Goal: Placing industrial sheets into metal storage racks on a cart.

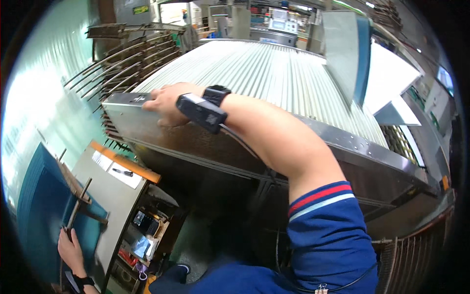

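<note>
- Metal frame (pixel 147 122) of the big ribbed conveyor deck (pixel 264 73): its near-left corner sits top centre-left of view, above the desk (pixel 117 196), and the right hand (pixel 166 104) lies on it.
- Right hand: fingers curled over the top edge of the frame, palm down, gripping the corner. A wrist device (pixel 201 112) with a cable hangs off the forearm.
- Left hand (pixel 71 250): low at the lower left, closed around the bottom end of a thin metal rod (pixel 78 206) that stands against blue sheet stock (pixel 39 206).
- Risk: the frame edge looks like thin sheet metal, so a sliding grip could cut the fingers.
- Risk: a rack of curved rods (pixel 127 59) juts out just behind the right hand; a slip forward would put the knuckles into the rod ends.
- Risk: the cable could snag on the frame lip.
- Risk: arms are well apart and the body is stretched; the rod could tip if the left grip loosens.
- Risk: papers and a pen (pixel 122 172) on the desk could get knocked off.
</note>
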### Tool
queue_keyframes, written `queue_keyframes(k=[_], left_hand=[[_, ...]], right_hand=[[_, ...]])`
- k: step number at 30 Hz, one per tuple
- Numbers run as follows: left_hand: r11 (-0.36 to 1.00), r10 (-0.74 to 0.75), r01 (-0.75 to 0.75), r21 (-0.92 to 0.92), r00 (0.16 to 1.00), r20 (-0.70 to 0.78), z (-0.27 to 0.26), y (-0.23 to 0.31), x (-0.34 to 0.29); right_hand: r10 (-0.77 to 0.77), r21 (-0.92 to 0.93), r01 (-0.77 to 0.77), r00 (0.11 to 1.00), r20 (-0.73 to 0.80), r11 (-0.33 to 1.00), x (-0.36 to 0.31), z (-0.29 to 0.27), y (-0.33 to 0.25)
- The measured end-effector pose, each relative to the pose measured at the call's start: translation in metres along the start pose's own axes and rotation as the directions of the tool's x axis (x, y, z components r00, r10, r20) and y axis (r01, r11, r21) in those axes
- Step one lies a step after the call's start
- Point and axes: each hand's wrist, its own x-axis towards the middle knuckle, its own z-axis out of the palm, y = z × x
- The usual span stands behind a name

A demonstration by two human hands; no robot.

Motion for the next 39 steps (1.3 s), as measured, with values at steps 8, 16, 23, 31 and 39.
queue_keyframes(k=[8, 16, 23, 31, 39], left_hand=[[1.000, 0.005, -0.005, 0.006, 1.000, 0.005, 0.008, -0.012, -0.001], [1.000, -0.017, 0.016, 0.021, 0.999, 0.042, -0.011, 0.011, -0.003], [0.997, 0.073, -0.073, -0.006, 0.996, -0.050, 0.023, -0.025, 0.011], [0.988, 0.079, -0.096, -0.118, 0.987, -0.142, -0.028, 0.021, -0.005], [0.990, 0.141, -0.138, 0.028, 0.953, -0.269, -0.013, 0.023, -0.002]], right_hand=[[0.007, 0.077, -0.010, 0.999, 0.039, 0.997, -0.002, -0.006, -0.001], [0.010, 0.300, -0.007, 1.000, -0.010, 0.954, 0.006, 0.010, 0.009], [-0.021, 0.263, 0.009, 0.999, 0.042, 0.965, 0.008, 0.003, 0.007], [-0.070, -0.127, 0.078, 0.995, 0.067, 0.989, 0.009, 0.001, -0.003], [-0.148, -0.093, 0.139, 0.984, -0.099, 0.986, -0.008, 0.001, -0.006]])
